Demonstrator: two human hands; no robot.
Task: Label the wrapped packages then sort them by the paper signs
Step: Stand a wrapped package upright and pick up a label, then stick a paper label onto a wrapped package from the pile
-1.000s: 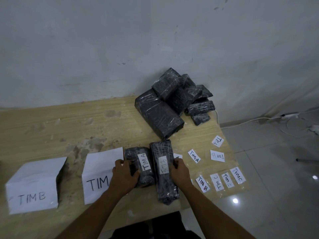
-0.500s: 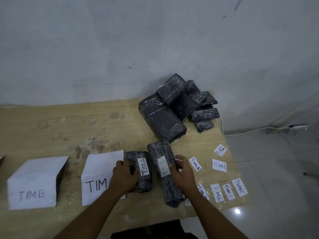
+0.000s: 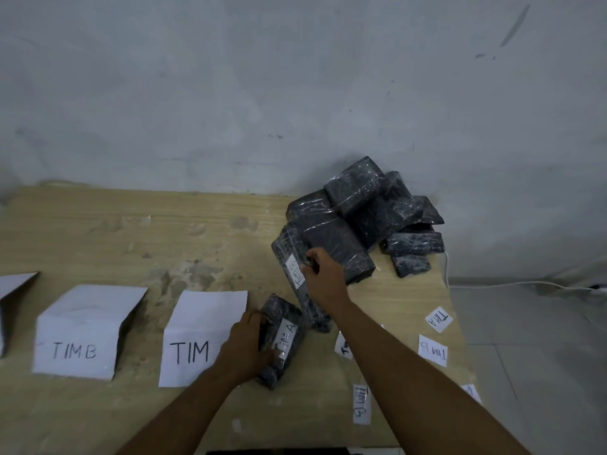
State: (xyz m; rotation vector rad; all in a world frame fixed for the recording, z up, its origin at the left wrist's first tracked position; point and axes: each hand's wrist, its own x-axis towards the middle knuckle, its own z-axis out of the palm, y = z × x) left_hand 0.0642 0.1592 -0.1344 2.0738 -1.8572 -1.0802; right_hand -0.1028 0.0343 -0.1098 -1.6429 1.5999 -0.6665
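My left hand (image 3: 244,348) is gripping the TIM A package (image 3: 281,339) near the desk's (image 3: 108,231) front edge; my right hand (image 3: 323,277) is gripping the long package (image 3: 295,257), tilted, beside the pile (image 3: 371,205).

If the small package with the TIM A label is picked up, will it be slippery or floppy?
Probably a little slippery: the TIM A package is wrapped in shiny plastic film. It looks lumpy and rounded, so perhaps slightly soft, not stiff. The left hand alone grips it, suggesting it is light.

Table (image 3: 98,238): two folded signs (image 3: 85,333); package pile (image 3: 368,211); left hand (image 3: 244,348) grips labelled package (image 3: 284,336); right hand (image 3: 323,277) grips long package (image 3: 295,277).
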